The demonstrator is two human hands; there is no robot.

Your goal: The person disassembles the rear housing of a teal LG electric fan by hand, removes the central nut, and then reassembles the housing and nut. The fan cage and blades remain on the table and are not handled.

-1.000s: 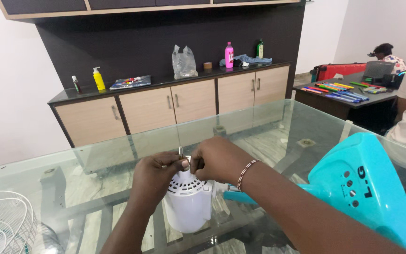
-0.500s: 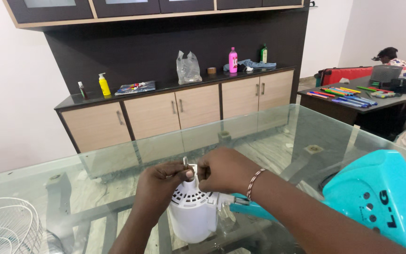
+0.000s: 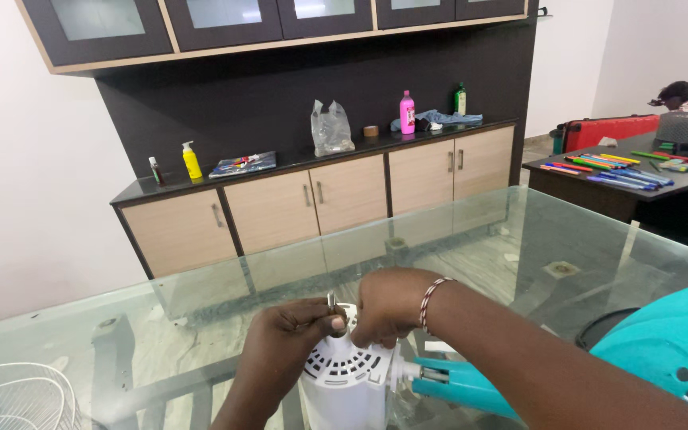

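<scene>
**Two hands at the top of a white fan motor housing on a glass desk**

At the near left edge lies part of a white wire fan guard (image 3: 9, 398) on the glass desk (image 3: 201, 318). Right of it, the left hand (image 3: 292, 338) comes up from the near edge, wrist low, knuckles facing the camera. Its fingers (image 3: 332, 322) are curled together and pinched on the thin metal shaft (image 3: 330, 299) that stands upright from the top of the white fan motor housing (image 3: 344, 382). The housing stands near the middle of the near edge, its vented dome facing up.

The right hand (image 3: 388, 306) reaches in from the near right, forearm slanting across the view, a beaded bracelet (image 3: 428, 299) on the wrist. It arches over the housing's top, palm down, fingers bent and closed there; what they clamp is hidden, so I cannot tell.

A teal neck piece (image 3: 463, 386) juts right from the housing to a teal fan base (image 3: 670, 350) at the near right corner.

Far behind runs a dark counter with wooden cabinets (image 3: 312, 199).
</scene>
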